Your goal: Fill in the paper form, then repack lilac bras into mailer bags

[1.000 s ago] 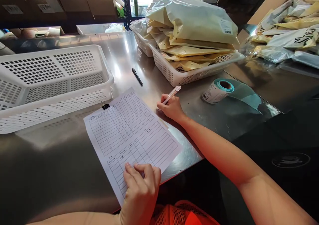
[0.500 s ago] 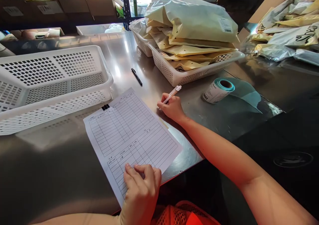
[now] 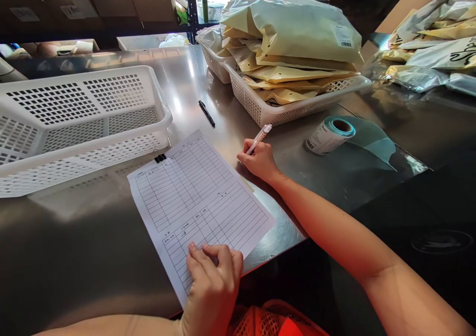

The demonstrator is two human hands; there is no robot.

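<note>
A printed form sheet (image 3: 197,187), ruled into tables, lies tilted on the metal table. A black binder clip (image 3: 159,158) grips its top left edge. My left hand (image 3: 213,281) rests on the sheet's lower part, fingers loosely bent and slightly apart, with handwriting just above the fingertips. To the right of the sheet, my right hand (image 3: 258,161) is closed around a white pen (image 3: 261,135), its upper end pointing up. This hand rests on the table, apart from the paper. Beyond the sheet lies a black pen (image 3: 207,113).
At left stands a white perforated basket (image 3: 165,117). Another white basket (image 3: 267,116) at the back carries stacked yellowish plastic packages (image 3: 308,28). A label roll (image 3: 329,136) lies right of my right hand. More bagged packages (image 3: 439,58) are piled at far right; cardboard boxes (image 3: 115,11) line the back shelf.
The view has shifted slightly, so things appear a little further right. Both hands keep nearly the same pose, the right still gripping the white pen.
</note>
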